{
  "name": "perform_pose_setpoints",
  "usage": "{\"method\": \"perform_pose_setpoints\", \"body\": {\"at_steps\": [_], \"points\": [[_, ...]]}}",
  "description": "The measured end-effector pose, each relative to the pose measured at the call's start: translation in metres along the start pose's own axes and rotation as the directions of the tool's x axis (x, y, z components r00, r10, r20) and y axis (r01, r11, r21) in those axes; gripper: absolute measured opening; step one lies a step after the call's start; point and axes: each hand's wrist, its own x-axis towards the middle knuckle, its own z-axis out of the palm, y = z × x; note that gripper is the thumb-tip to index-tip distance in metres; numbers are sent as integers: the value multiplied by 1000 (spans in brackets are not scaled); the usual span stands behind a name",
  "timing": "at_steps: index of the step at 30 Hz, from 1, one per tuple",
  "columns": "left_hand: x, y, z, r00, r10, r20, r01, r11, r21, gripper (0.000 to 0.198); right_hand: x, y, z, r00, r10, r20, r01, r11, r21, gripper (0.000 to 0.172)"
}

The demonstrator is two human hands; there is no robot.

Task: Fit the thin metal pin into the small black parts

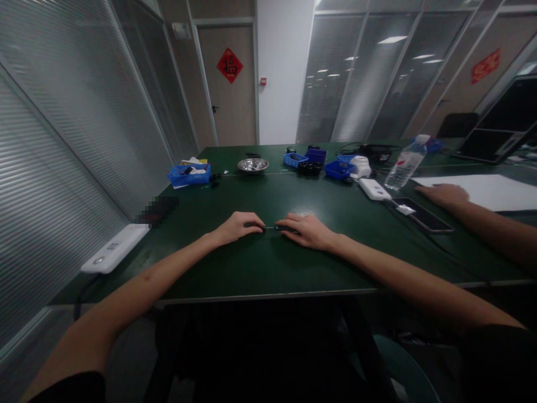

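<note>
Over the middle of the green table, my left hand (240, 227) pinches a small dark piece (264, 229) between thumb and fingers. Too little of that piece shows to tell its kind. My right hand (308, 230) is closed around the dark handle of what looks like a small screwdriver (271, 228). Its thin metal shaft runs across the gap between both hands and meets the dark piece at my left fingertips. The palm side of each hand is hidden.
Across the back stand a blue tray (191, 174), a metal bowl (253, 165) and several blue bins (339, 169). To the right are a bottle (406, 162), a white power bank (374, 190), a phone (425, 215) and another person's hand (445, 194). A white device (115, 249) lies left.
</note>
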Motion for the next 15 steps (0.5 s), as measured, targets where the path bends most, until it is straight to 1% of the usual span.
{"method": "perform_pose_setpoints", "body": {"at_steps": [5,9,13,15], "points": [[0,1,-1,1000,18,13,-18,1000,-3,23,0,-3,2,999,15,-30,-15,1000,3,44],[1,0,0,1000,-1,20,1,1000,3,31,0,-2,5,996,57,-72,-57,998,14,41],[1,-1,1,999,-32,12,32,999,40,41,0,1,6,989,122,-80,-125,991,-36,38],[0,-1,0,999,-32,8,31,998,49,40,0,3,6,983,164,-82,-169,984,-59,37]]}}
